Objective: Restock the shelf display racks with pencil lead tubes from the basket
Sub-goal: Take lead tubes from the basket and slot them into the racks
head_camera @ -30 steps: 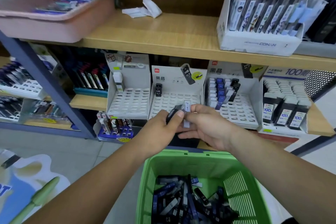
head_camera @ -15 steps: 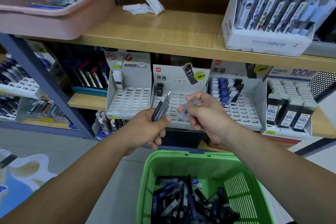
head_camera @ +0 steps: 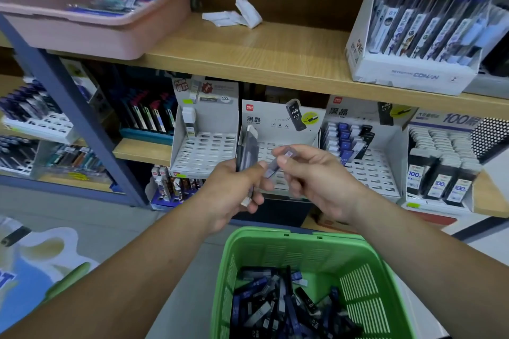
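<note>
My left hand (head_camera: 234,190) grips a small bunch of dark pencil lead tubes (head_camera: 247,154), held upright in front of the middle white display rack (head_camera: 278,124). My right hand (head_camera: 316,176) pinches a single clear bluish lead tube (head_camera: 278,164) between thumb and fingers, just right of the bunch. Below, a green basket (head_camera: 278,248) holds several black and blue lead tubes (head_camera: 281,305). The middle rack's slots look mostly bare behind my hands.
A nearly bare left rack (head_camera: 203,151) holds one white tube. The right rack (head_camera: 366,162) has several blue and black tubes. A full "100" box (head_camera: 440,168) stands far right. Above, a pink tray (head_camera: 91,22) and a pen box (head_camera: 413,69) sit on the wooden shelf.
My hands first parted, the right one drawing a single tube out of the bunch. Since then both hands have risen slightly toward the middle rack and come close together again.
</note>
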Demonstrator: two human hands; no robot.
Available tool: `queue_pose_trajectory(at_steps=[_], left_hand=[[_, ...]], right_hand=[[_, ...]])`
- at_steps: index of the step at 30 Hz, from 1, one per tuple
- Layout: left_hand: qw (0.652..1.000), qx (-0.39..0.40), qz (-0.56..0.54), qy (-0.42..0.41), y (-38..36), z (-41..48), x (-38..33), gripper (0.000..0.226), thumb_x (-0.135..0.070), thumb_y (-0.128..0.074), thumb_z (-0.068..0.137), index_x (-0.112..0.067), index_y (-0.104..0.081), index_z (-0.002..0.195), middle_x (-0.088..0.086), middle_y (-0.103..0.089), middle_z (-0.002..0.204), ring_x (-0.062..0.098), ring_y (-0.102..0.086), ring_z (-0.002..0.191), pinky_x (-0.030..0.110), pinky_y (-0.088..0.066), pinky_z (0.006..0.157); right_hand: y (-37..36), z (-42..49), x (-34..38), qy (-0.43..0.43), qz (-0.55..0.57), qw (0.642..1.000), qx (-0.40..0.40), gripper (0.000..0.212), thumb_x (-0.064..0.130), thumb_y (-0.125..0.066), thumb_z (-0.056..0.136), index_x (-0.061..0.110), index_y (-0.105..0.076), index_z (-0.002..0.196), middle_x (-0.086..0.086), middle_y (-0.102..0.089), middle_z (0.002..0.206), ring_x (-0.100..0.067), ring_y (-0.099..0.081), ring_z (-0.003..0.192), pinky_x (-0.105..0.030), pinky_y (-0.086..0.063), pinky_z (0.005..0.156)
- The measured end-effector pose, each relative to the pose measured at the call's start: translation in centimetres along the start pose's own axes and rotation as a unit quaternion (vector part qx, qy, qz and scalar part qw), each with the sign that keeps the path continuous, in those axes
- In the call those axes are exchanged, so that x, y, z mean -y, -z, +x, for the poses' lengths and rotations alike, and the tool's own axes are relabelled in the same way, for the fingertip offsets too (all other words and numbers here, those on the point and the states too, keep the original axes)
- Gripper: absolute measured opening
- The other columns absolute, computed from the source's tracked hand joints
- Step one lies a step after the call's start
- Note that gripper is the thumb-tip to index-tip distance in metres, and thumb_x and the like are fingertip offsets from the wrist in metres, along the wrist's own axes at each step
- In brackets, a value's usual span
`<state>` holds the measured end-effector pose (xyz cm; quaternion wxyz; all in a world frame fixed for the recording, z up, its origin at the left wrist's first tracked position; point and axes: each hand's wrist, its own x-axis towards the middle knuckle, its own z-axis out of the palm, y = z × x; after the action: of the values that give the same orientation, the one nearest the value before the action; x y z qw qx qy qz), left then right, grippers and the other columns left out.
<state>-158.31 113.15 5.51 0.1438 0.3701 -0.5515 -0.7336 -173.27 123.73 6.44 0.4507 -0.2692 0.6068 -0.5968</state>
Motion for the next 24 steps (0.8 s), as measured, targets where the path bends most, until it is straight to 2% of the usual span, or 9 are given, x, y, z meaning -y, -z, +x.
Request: queue_pose_trajectory(at_steps=[3,6,8,10,13,17,19,21,24], left_hand=[[0.999,-0.016,-0.032,0.017,0.4,0.3,-0.2,0.021,-0.021,-0.067,0.101,-0.004,-0.067,0.113,0.011,-0.075,0.086,0.016,-0.053,0.055,0.027,-0.042,0.047],[0.999,-0.041,-0.017,-0.007,1.0,0.7,-0.3,0.011,-0.01,-0.068,0.098,-0.008,-0.066,0.108,0.007,-0.067,0.078,0.015,-0.052,0.055,0.028,-0.041,0.048],[0.999,-0.037,0.02,-0.035,1.2,0.8,-0.5,0.008,-0.01,-0.069,0.097,-0.01,-0.065,0.104,0.004,-0.06,0.072,0.015,-0.051,0.056,0.028,-0.041,0.048],[0.997,-0.022,0.052,-0.052,1.2,0.8,-0.5,0.007,-0.012,-0.07,0.097,-0.011,-0.065,0.102,0.0,-0.059,0.066,0.015,-0.052,0.055,0.027,-0.042,0.048],[0.992,0.0,0.104,-0.074,0.9,0.9,-0.4,0.009,-0.013,-0.071,0.097,-0.011,-0.065,0.103,-0.005,-0.059,0.062,0.014,-0.054,0.054,0.027,-0.044,0.049],[0.988,-0.017,0.139,-0.072,1.0,1.5,-0.4,0.009,-0.018,-0.067,0.099,-0.012,-0.064,0.105,0.003,-0.069,0.072,0.014,-0.054,0.052,0.027,-0.043,0.047],[0.988,-0.046,0.137,-0.053,1.5,1.9,-0.3,0.015,-0.026,-0.067,0.1,-0.012,-0.063,0.104,0.005,-0.057,0.064,0.016,-0.043,0.049,0.027,-0.036,0.045],[0.987,-0.069,0.14,-0.031,2.2,2.3,-0.2,0.025,-0.037,-0.07,0.097,-0.013,-0.064,0.101,0.0,-0.041,0.061,0.016,-0.033,0.049,0.027,-0.029,0.045],[0.99,-0.071,0.121,0.003,3.1,2.5,-0.2,0.037,-0.052,-0.071,0.093,-0.015,-0.063,0.094,0.002,-0.033,0.07,0.015,-0.028,0.05,0.027,-0.024,0.046]], right_hand=[[-0.2,-0.7,0.4,-0.001,-0.041,0.996,0.078,0.025,-0.001,-0.071,0.088,0.007,-0.076,0.112,-0.017,-0.07,0.082,-0.025,-0.06,0.065,-0.033,-0.051,0.06],[-0.1,-1.3,0.9,-0.04,-0.056,0.989,0.128,0.039,0.02,-0.074,0.086,-0.004,-0.069,0.117,-0.025,-0.074,0.107,-0.036,-0.072,0.09,-0.043,-0.059,0.079],[-0.1,-1.3,1.0,-0.053,-0.072,0.991,0.104,0.032,0.024,-0.071,0.093,0.001,-0.062,0.113,-0.023,-0.075,0.106,-0.04,-0.074,0.097,-0.048,-0.06,0.087],[-0.1,-1.3,0.9,-0.046,-0.104,0.992,0.06,0.025,0.014,-0.072,0.094,0.007,-0.057,0.113,-0.019,-0.077,0.1,-0.038,-0.075,0.095,-0.049,-0.061,0.088],[-0.2,-1.1,0.6,-0.076,-0.133,0.987,0.047,0.032,0.007,-0.076,0.091,0.005,-0.06,0.118,-0.016,-0.078,0.095,-0.033,-0.076,0.093,-0.042,-0.061,0.083],[-0.2,0.1,0.5,-0.101,-0.174,0.979,-0.018,0.019,0.007,-0.077,0.09,0.007,-0.068,0.107,-0.009,-0.079,0.091,-0.026,-0.077,0.089,-0.04,-0.059,0.086],[-0.4,1.7,0.8,-0.079,-0.159,0.981,-0.075,0.016,0.009,-0.079,0.088,0.012,-0.071,0.102,-0.005,-0.078,0.092,-0.016,-0.072,0.08,-0.033,-0.059,0.08],[-0.6,3.8,1.2,-0.042,-0.154,0.978,-0.131,0.017,0.011,-0.08,0.087,0.014,-0.073,0.102,-0.004,-0.075,0.093,-0.008,-0.064,0.068,-0.023,-0.051,0.063],[-1.1,7.3,1.2,0.002,-0.131,0.978,-0.165,0.013,0.008,-0.078,0.089,0.008,-0.069,0.098,-0.005,-0.069,0.085,-0.013,-0.059,0.064,-0.027,-0.051,0.057]])
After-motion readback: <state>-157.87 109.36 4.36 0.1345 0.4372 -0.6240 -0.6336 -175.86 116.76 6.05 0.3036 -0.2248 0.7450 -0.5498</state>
